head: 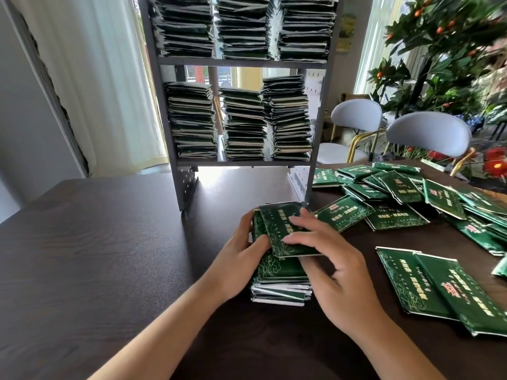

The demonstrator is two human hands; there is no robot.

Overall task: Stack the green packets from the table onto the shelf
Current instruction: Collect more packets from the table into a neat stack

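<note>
A pile of green packets [279, 272] stands on the dark table [96, 256] in front of me. My left hand [241, 259] grips the pile's left side. My right hand [329, 259] presses a skewed top packet [277, 223] onto the pile, fingers on its face and thumb under its near edge. Behind stands a grey shelf unit [241, 63]; its two levels each hold three tall stacks of packets [244, 124]. Several loose green packets [397, 196] lie scattered to the right, and two overlapping ones [439, 286] lie near my right wrist.
Two pale grey chairs [428, 133] stand behind the table's far right edge. A plant with orange fruit [444, 50] and red flowers [496, 163] fills the right background. White curtains [115, 78] hang at the left. Bare dark tabletop stretches to the left.
</note>
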